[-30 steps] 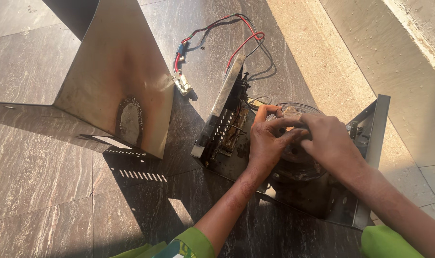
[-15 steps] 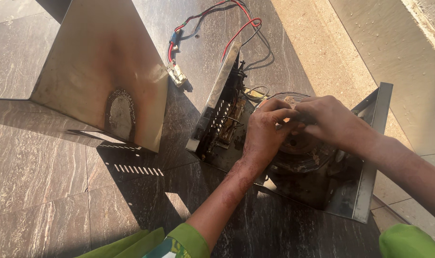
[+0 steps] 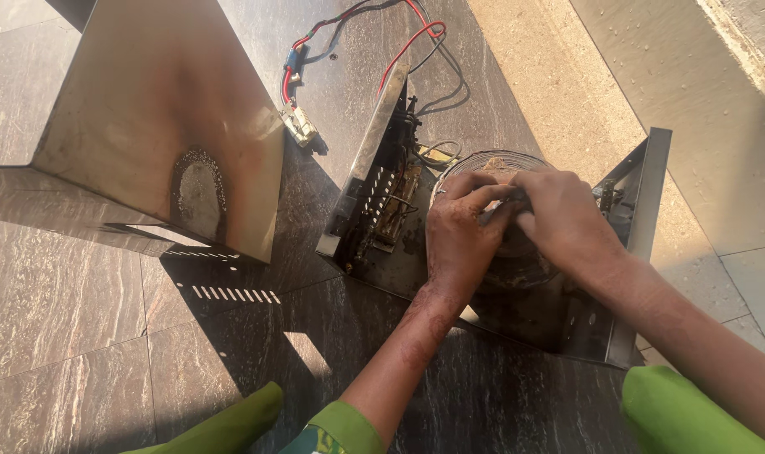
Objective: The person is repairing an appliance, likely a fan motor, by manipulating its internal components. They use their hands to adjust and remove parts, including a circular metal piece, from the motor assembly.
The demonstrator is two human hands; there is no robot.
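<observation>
— What has changed in the last second?

— Your view has drifted; your left hand [image 3: 460, 231] and right hand [image 3: 563, 220] stay together over the round coil [image 3: 517, 261] in the open metal chassis [image 3: 643, 210] on the stone floor [image 3: 63, 303]. Fingers of both close on a small grey part [image 3: 504, 202] atop the coil.

— So the work?

— It likely remains at that spot; the removed cover [image 3: 160, 109] and red-black wires [image 3: 357, 34] lie untouched toward the floor's far side.

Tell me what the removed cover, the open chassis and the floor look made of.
Cover: bent sheet metal, dull bare finish, with a burnt oval patch and rusty tint.
Chassis: thin sheet metal, grey and grimy, with punched slots and holes.
Floor: probably polished stone or stone-look tile, brown veined, with visible joints.
</observation>
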